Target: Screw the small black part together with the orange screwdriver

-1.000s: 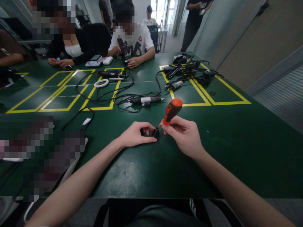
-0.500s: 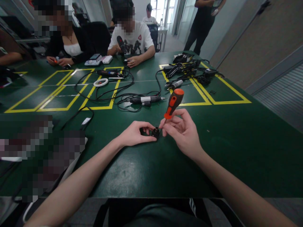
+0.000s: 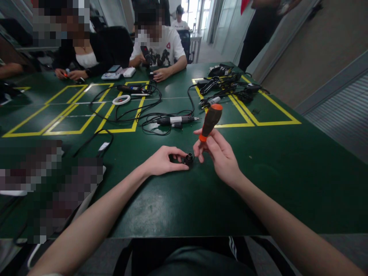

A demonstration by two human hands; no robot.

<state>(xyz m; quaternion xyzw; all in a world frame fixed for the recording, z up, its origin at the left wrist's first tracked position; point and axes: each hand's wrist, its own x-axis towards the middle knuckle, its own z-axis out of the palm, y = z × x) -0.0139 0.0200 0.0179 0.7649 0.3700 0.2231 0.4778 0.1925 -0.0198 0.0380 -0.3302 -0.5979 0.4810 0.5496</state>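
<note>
Between thumb and fingers, my left hand [image 3: 168, 161] pinches a small black cylindrical part [image 3: 188, 160] against the green table. A metal ring or collar shows at the top of this part. My right hand [image 3: 220, 153] grips a screwdriver [image 3: 211, 120] with an orange and dark grey handle, just to the right of the part. The screwdriver is tilted, handle up and leaning right. Its thin shaft points down towards the side of the black part; I cannot tell whether the tip touches it.
Beyond my hands lies a black and silver handheld tool [image 3: 176, 121] with a coiled cable. A heap of black cables and tools [image 3: 227, 82] lies at the back right. A white ring [image 3: 121, 100] sits on the left. Co-workers sit across the green table [image 3: 161, 207].
My right hand has turned and its fingers have shifted on the screwdriver, the thumb now up near the handle's base. My left hand keeps its hold on the black part.
</note>
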